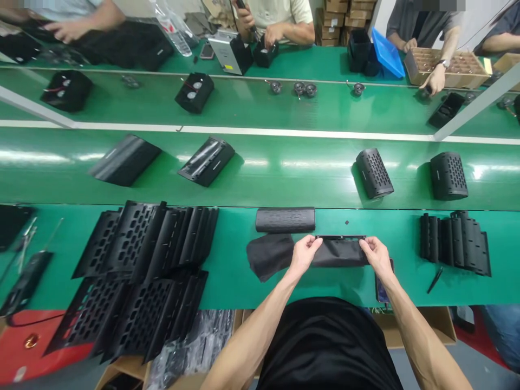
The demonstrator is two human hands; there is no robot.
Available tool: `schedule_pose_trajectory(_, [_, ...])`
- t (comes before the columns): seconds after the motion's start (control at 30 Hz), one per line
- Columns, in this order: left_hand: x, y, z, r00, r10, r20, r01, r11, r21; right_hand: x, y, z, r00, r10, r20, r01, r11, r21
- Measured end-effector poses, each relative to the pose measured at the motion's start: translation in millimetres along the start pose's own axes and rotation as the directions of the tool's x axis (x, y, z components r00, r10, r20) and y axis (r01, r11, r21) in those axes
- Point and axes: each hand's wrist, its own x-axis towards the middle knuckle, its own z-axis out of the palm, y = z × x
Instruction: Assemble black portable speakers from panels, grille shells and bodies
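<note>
At the near edge of the bench, my left hand (304, 252) pinches the left end of a long black panel (340, 254), thumb on top. The right end of the same panel is gripped by my right hand (374, 253). Along its upper side runs a narrow rigid strip with small notches; the lower part looks smooth, perhaps fabric. A dark cloth-like piece (266, 255) lies beside my left hand, and whether it joins the panel I cannot tell. Just beyond it rests a rounded black grille cover (285, 220). A phone-like object (382, 287) is partly hidden beneath my right wrist.
Stacked perforated black covers (134, 244) fill the left of the bench. Curved black pieces (455, 244) and a black pen-like tool (435, 280) lie right. An electric screwdriver (30, 279) is far left. Speaker housings (374, 173) sit on the belt; co-workers sit opposite.
</note>
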Motion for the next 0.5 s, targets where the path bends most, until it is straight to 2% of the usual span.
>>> schedule_pose_trajectory(0.1, [-8.8, 3.0, -8.6, 0.999, -0.004, 0.041, 0.009, 0.992, -0.125, -8.8, -11.3, -2.2, 0.998, 0.004, 0.068, -0.008, 0.998, 0.055])
schedule_pose_trajectory(0.23, [-20.9, 6.7, -17.8, 0.995, -0.01, 0.096, 0.034, 0.968, -0.247, -19.7, -28.2, -3.7, 0.995, -0.01, 0.099, -0.005, 0.989, 0.151])
schedule_pose_trajectory(0.37, [-29.9, 12.8, -25.0, 0.996, 0.022, 0.081, 0.005, 0.947, -0.321, -27.5, -39.9, -5.2, 0.991, -0.04, 0.126, 0.015, 0.98, 0.197])
schedule_pose_trajectory(0.5, [-34.4, 17.3, -29.4, 0.997, 0.058, 0.06, -0.035, 0.947, -0.319, -33.5, -45.0, -6.2, 0.985, -0.102, 0.142, 0.069, 0.973, 0.22])
